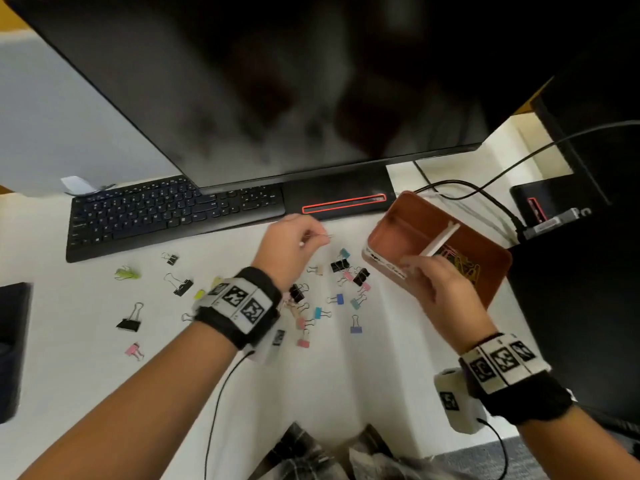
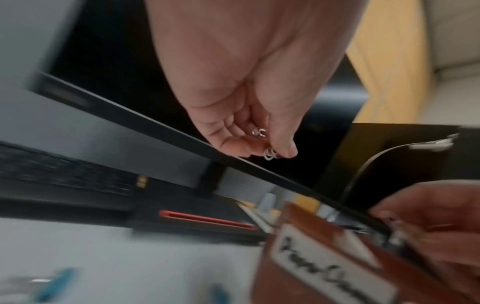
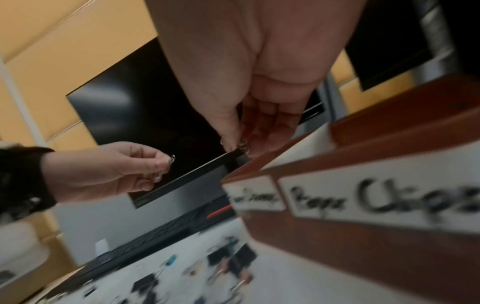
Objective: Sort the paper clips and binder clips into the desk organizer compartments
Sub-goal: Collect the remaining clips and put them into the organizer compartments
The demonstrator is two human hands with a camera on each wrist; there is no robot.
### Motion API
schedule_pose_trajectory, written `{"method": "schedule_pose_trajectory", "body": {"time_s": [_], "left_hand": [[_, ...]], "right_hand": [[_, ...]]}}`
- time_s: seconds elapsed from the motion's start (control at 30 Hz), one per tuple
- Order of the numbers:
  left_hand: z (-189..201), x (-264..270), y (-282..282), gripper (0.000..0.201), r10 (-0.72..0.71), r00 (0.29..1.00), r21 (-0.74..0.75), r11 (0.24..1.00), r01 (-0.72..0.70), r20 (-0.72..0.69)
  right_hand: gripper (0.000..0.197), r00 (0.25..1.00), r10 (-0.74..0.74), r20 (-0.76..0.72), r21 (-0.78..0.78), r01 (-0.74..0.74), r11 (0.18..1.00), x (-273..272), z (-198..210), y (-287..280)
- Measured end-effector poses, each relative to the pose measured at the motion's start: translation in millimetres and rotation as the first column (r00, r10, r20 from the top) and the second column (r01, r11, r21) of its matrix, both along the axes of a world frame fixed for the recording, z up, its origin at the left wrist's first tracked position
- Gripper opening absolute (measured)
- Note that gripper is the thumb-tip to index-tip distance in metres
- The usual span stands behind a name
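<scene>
My left hand [image 1: 320,237] hovers above the white desk near the monitor foot and pinches a few silver paper clips [image 2: 271,153] between thumb and fingers. A brown desk organizer [image 1: 485,244] sits to its right, split by a white divider [image 1: 441,239]. Handwritten labels [image 3: 376,201] are stuck to its front. Coloured paper clips [image 1: 460,263] lie in its right compartment. My right hand [image 1: 410,265] is at the organizer's near rim, thumb and fingers pinching a small silvery clip [image 3: 242,146]. Several binder clips [image 1: 339,265] in black, blue and pink are scattered on the desk between my arms.
A black keyboard [image 1: 173,213] lies at the back left under a large dark monitor [image 1: 277,81], whose foot [image 1: 339,199] stands just behind my left hand. Cables [image 1: 485,192] and a black box [image 1: 554,202] are behind the organizer. More binder clips [image 1: 130,322] lie far left.
</scene>
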State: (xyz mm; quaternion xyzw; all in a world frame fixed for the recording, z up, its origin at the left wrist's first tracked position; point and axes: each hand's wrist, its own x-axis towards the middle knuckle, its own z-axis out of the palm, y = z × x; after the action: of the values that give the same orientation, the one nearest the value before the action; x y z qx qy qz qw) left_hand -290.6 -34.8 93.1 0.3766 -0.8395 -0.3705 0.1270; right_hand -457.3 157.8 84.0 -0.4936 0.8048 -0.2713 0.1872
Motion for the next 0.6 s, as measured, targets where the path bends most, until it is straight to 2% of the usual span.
{"method": "schedule_pose_trajectory", "body": {"time_s": [0.1,0.17,0.23,0.3,0.37,0.4,0.5,0.6], "left_hand": [[10,-61,44,0.004,-0.127,0.984,0.07,0.988,0.137,-0.125],[9,-99,76,0.006,-0.202,0.968,0.094,0.972,0.217,-0.146],[1,-126,103,0.008,-0.247,0.962,0.122,0.958,0.261,-0.119],[-13,-142,118,0.013,-0.29,0.957,0.127,0.949,0.287,0.0],[-22,-149,124,0.026,-0.346,0.929,0.11,0.936,0.333,0.132],[-25,-148,123,0.029,-0.36,0.922,0.101,0.932,0.349,0.141],[-17,-131,118,0.028,-0.348,0.937,0.086,0.934,0.348,-0.017],[-10,-86,100,0.022,-0.235,0.965,0.054,0.969,0.242,-0.116]], "right_hand": [[0.028,0.99,-0.131,-0.058,0.046,0.133,0.99,-29,8,24],[0.03,0.98,-0.168,-0.105,0.066,0.175,0.982,-43,9,36],[0.031,0.977,-0.178,-0.12,0.083,0.189,0.979,-52,6,40],[0.035,0.977,-0.186,-0.104,0.167,0.202,0.965,-57,2,37],[0.041,0.979,-0.181,-0.089,0.242,0.198,0.95,-61,-2,34],[0.041,0.979,-0.176,-0.098,0.24,0.195,0.951,-62,-3,32],[0.03,0.98,-0.14,-0.14,0.121,0.157,0.98,-62,-2,28],[0.023,0.991,-0.034,-0.131,-0.056,0.026,0.998,-43,-1,17]]}}
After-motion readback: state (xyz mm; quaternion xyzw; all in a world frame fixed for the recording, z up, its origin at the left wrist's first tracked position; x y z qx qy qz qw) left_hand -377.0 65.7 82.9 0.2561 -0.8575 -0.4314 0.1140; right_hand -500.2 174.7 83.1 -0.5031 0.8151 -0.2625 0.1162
